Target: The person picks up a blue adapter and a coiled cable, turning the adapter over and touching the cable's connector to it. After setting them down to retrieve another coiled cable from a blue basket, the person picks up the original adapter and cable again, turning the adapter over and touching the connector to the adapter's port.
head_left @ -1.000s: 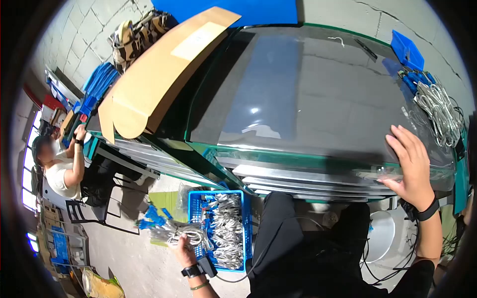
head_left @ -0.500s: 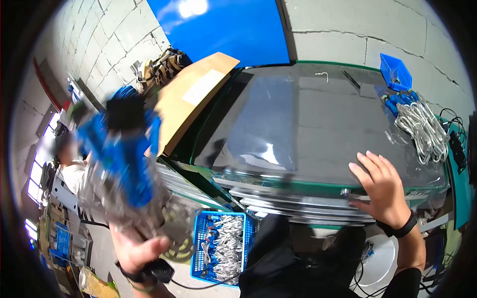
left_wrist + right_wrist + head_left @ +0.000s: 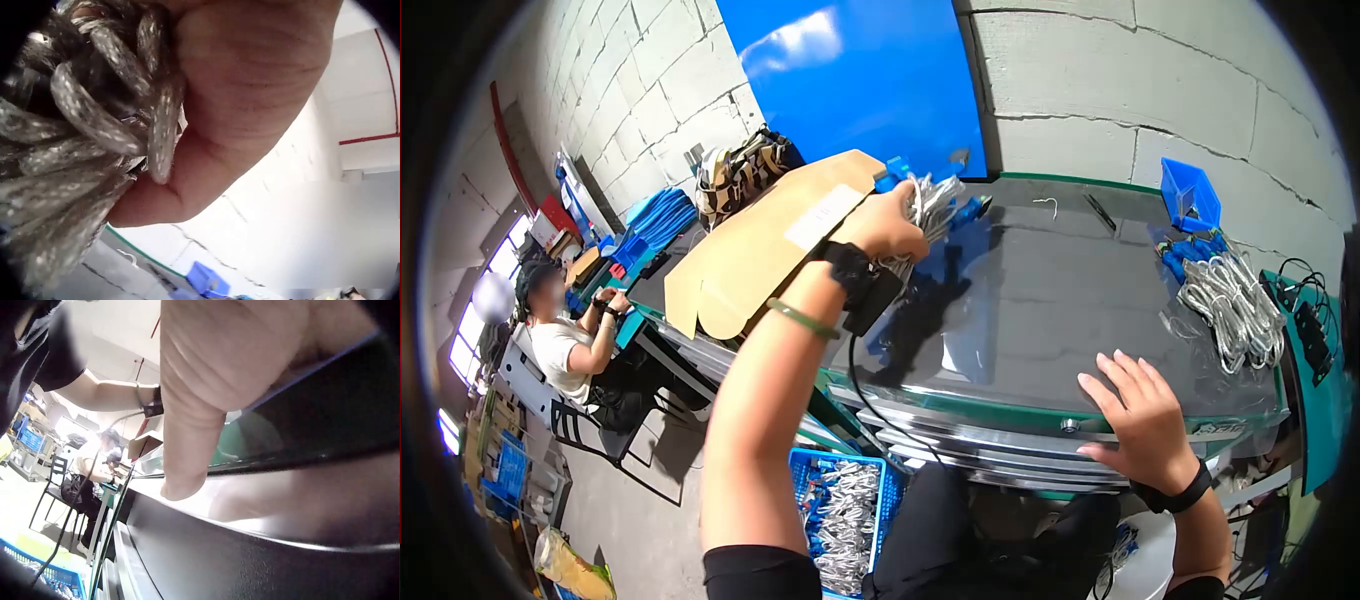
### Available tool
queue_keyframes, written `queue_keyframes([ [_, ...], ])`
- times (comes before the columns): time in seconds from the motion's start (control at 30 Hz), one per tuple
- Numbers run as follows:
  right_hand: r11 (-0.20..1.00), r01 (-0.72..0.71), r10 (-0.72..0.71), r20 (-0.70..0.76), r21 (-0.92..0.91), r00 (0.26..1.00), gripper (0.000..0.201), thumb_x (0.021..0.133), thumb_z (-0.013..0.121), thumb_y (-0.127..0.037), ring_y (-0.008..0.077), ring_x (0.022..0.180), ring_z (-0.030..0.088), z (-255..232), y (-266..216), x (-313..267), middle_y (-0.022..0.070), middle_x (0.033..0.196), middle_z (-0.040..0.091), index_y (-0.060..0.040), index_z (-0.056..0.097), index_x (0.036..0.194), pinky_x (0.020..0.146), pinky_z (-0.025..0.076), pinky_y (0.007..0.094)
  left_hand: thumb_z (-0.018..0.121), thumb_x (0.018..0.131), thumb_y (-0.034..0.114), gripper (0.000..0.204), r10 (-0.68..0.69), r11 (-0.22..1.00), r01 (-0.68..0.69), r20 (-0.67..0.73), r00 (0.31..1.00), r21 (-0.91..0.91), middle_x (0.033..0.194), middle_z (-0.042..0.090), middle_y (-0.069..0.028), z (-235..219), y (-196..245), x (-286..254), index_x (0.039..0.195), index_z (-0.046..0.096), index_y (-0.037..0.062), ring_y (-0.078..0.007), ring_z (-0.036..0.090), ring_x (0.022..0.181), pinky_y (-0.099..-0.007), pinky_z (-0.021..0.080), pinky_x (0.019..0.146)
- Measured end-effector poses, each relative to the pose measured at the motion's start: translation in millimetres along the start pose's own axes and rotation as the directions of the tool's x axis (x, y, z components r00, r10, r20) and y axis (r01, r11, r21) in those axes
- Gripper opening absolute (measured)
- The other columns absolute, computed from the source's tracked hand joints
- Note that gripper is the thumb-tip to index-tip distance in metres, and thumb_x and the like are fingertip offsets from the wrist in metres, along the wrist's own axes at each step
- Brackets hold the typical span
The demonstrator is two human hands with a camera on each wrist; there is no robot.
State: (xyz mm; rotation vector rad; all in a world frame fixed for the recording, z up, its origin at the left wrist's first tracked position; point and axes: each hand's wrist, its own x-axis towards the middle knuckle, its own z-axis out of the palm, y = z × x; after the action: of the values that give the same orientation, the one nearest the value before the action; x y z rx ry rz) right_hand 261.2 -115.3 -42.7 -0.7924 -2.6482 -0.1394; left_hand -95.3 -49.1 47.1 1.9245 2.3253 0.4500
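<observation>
My left hand (image 3: 888,222) grips a bundle of coiled silver-grey cables (image 3: 933,205) with blue connectors, over the far left part of the grey-topped bench (image 3: 1060,290). In the left wrist view the cable loops (image 3: 94,119) bulge out beside the palm and thumb. My right hand (image 3: 1135,415) has its fingers spread at the bench's front edge, holding nothing. In the right wrist view its thumb (image 3: 187,450) points down along that edge. Another bundle of silver cables (image 3: 1235,305) with blue connectors lies at the bench's right end.
A blue basket (image 3: 883,510) of cables stands on the floor below. Brown cardboard (image 3: 745,265) stands along the bench's left side. A small blue bin (image 3: 1190,195) sits at the back right. Another person (image 3: 565,335) sits at the far left; a white bucket (image 3: 1150,560) is by my right leg.
My left hand has carried the cable bundle up from beside the floor basket to above the bench. My right hand has shifted left along the front edge. The head view has tilted up.
</observation>
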Motion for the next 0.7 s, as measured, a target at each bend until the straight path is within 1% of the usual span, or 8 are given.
queue_keyframes([
  [0.23, 1.000, -0.002, 0.001, 0.048, 0.009, 0.999, 0.078, 0.055, 0.078, -0.030, 0.0341, 0.116, 0.043, 0, 0, 3, 0.0151, 0.125, 0.045, -0.0131, 0.045, 0.124, 0.098, 0.033, 0.0458, 0.071, 0.058, 0.033, 0.073, -0.031, 0.957, 0.066, -0.125, 0.992, 0.281, 0.113, 0.055, -0.0206, 28, -13, 26, 0.123, 0.048, 0.0097, -0.0342, 0.054, 0.103, -0.0387, 0.045, 0.087],
  [0.3, 1.000, 0.007, -0.008, 0.063, 0.010, 0.998, 0.081, 0.054, 0.079, -0.028, 0.0347, 0.117, 0.042, -1, 0, 5, 0.0152, 0.126, 0.043, -0.0119, 0.043, 0.125, 0.098, 0.032, 0.0468, 0.072, 0.065, 0.036, 0.060, 0.314, 0.920, -0.164, -0.420, 0.851, 0.355, 0.114, 0.054, -0.0185, 22, -15, 4, 0.116, 0.054, 0.0084, -0.0354, 0.052, 0.105, -0.0384, 0.043, 0.089],
  [0.33, 1.000, -0.005, 0.005, 0.057, 0.005, 0.998, 0.081, 0.052, 0.080, -0.026, 0.0349, 0.117, 0.041, -2, -2, 6, 0.0153, 0.126, 0.043, -0.0115, 0.043, 0.124, 0.099, 0.032, 0.0474, 0.071, 0.068, 0.032, 0.052, 0.384, 0.923, -0.318, -0.483, 0.787, 0.216, 0.113, 0.054, -0.0173, 18, -18, -12, 0.112, 0.056, 0.0079, -0.0337, 0.052, 0.103, -0.0379, 0.042, 0.089],
  [0.43, 1.000, -0.030, 0.030, 0.068, 0.000, 0.997, 0.083, 0.049, 0.079, -0.013, 0.0360, 0.119, 0.040, 4, -6, 9, 0.0160, 0.127, 0.042, -0.0085, 0.043, 0.124, 0.100, 0.030, 0.0485, 0.066, 0.076, 0.015, 0.030, 0.386, 0.873, -0.481, -0.718, 0.579, 0.081, 0.108, 0.055, -0.0159, 5, -30, -101, 0.101, 0.059, 0.0028, -0.0283, 0.053, 0.099, -0.0352, 0.042, 0.086],
  [0.5, 0.998, -0.034, 0.040, 0.111, -0.052, 0.993, 0.083, 0.049, 0.078, -0.010, 0.0366, 0.120, 0.039, 8, -10, 13, 0.0166, 0.129, 0.041, -0.0060, 0.043, 0.124, 0.100, 0.030, 0.0479, 0.063, 0.079, 0.010, 0.025, 0.193, 0.959, -0.278, -0.845, 0.499, 0.054, 0.104, 0.056, -0.0131, 13, -58, -168, 0.101, 0.057, 0.0002, -0.0216, 0.053, 0.099, -0.0312, 0.043, 0.083],
  [0.57, 0.996, 0.002, 0.005, 0.081, -0.090, 0.997, 0.086, 0.046, 0.076, -0.003, 0.0366, 0.120, 0.039, 14, -13, 14, 0.0173, 0.130, 0.041, -0.0053, 0.042, 0.125, 0.101, 0.031, 0.0466, 0.059, 0.083, 0.009, 0.023, -0.162, 0.935, -0.231, -0.902, 0.400, -0.270, 0.102, 0.057, -0.0105, 52, -121, -226, 0.103, 0.054, -0.0008, -0.0163, 0.052, 0.099, -0.0278, 0.042, 0.081],
  [0.63, 0.987, -0.003, 0.017, 0.088, -0.159, 0.996, 0.088, 0.044, 0.074, 0.002, 0.0365, 0.121, 0.038, 22, -15, 15, 0.0166, 0.131, 0.041, -0.0057, 0.041, 0.125, 0.100, 0.032, 0.0447, 0.057, 0.085, 0.009, 0.023, -0.391, 0.910, 0.052, -0.811, 0.435, -0.410, 0.104, 0.055, -0.0091, 108, -194, -284, 0.105, 0.052, -0.0005, -0.0168, 0.052, 0.098, -0.0289, 0.041, 0.083],
  [0.7, 0.981, -0.006, 0.023, 0.088, -0.193, 0.996, 0.091, 0.042, 0.072, 0.006, 0.0366, 0.122, 0.037, 31, -11, 12, 0.0159, 0.131, 0.041, -0.0064, 0.041, 0.126, 0.100, 0.033, 0.0434, 0.061, 0.082, 0.014, 0.029, -0.628, 0.758, 0.536, -0.637, 0.447, -0.371, 0.105, 0.055, -0.0149, 199, -284, -363, 0.105, 0.052, -0.0019, -0.0221, 0.052, 0.097, -0.0342, 0.042, 0.085],
])
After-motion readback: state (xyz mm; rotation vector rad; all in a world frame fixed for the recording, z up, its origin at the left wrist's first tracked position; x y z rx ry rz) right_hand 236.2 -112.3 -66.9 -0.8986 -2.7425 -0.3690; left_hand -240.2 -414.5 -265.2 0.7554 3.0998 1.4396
